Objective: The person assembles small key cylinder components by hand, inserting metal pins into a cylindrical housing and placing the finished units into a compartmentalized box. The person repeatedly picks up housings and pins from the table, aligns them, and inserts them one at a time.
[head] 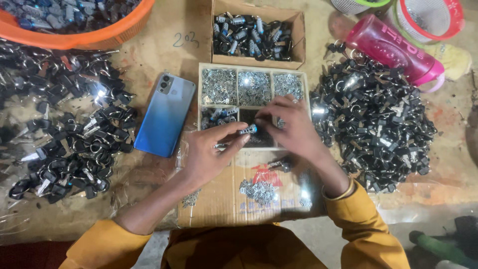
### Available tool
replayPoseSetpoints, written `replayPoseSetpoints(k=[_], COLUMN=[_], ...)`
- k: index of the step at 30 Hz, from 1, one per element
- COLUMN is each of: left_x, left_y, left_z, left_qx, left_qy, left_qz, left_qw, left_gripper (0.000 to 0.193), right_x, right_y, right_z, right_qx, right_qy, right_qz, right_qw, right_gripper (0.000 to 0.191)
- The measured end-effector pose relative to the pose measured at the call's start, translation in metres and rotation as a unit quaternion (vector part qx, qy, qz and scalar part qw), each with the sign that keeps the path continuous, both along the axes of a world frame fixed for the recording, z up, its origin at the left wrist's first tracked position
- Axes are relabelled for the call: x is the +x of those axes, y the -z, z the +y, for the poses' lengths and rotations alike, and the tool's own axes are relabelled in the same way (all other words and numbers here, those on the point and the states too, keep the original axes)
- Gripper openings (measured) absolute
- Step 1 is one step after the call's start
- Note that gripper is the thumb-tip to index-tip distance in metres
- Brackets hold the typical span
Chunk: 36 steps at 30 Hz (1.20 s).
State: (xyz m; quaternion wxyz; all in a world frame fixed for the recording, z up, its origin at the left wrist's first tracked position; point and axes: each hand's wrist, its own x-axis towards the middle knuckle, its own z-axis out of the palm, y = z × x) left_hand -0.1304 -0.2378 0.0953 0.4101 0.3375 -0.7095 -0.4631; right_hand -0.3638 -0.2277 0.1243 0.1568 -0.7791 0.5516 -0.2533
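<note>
A small silver-and-blue metal cylinder [247, 130] is pinched between the fingers of the left hand [206, 155] and the right hand [294, 128], both grips closed on it, above the divided wooden tray [203, 94] of small silvery parts. Just left of the tray a blue smartphone [165, 114] is laid flat on the counter [164, 55]. The hands are flanked by heaps of black-headed keys, one at left [74, 134], one at right [378, 124]. Behind the tray, an open cardboard box [296, 42] of similar cylinders is set; a pink plastic bottle [393, 50] is lying beyond the right heap.

Brown cardboard box [294, 30] top centre; flattened carton [219, 199], red print, perhaps label, under hands.
</note>
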Motion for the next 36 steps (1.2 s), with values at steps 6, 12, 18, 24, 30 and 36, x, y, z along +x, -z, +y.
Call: replayPoseSetpoints(k=[6, 12, 18, 24, 30, 36], left_x=[-0.001, -0.001, 0.001, 0.005, 0.006, 0.007], left_y=[0.005, 0.003, 0.001, 0.003, 0.005, 0.002], left_z=[-0.004, -0.003, -0.004, -0.002, -0.005, -0.003], left_qx=[-0.003, -0.011, -0.027, 0.009, 0.001, 0.017], left_qy=[0.005, -0.012, -0.020, -0.017, -0.010, -0.014], left_qz=[-0.003, -0.024, -0.007, -0.003, 0.009, 0.017], left_qw=[1.000, 1.000, 0.999, 1.000, 1.000, 1.000], left_gripper=[0.033, 0.032, 0.028, 0.026, 0.025, 0.024], right_x=[-0.003, -0.001, 0.015, 0.025, 0.016, 0.010], right_y=[-0.005, 0.008, 0.022, 0.016, 0.018, 0.018], right_z=[0.004, 0.010, 0.019, 0.022, 0.019, 0.009], right_qx=[-0.006, 0.079, 0.147, 0.048, -0.027, -0.040], right_qy=[0.005, 0.009, -0.037, -0.004, 0.010, 0.063], right_qz=[-0.089, -0.281, -0.409, -0.256, -0.192, 0.022], right_qw=[0.996, 0.956, 0.900, 0.965, 0.981, 0.997], right_gripper=[0.013, 0.008, 0.017, 0.017, 0.014, 0.015])
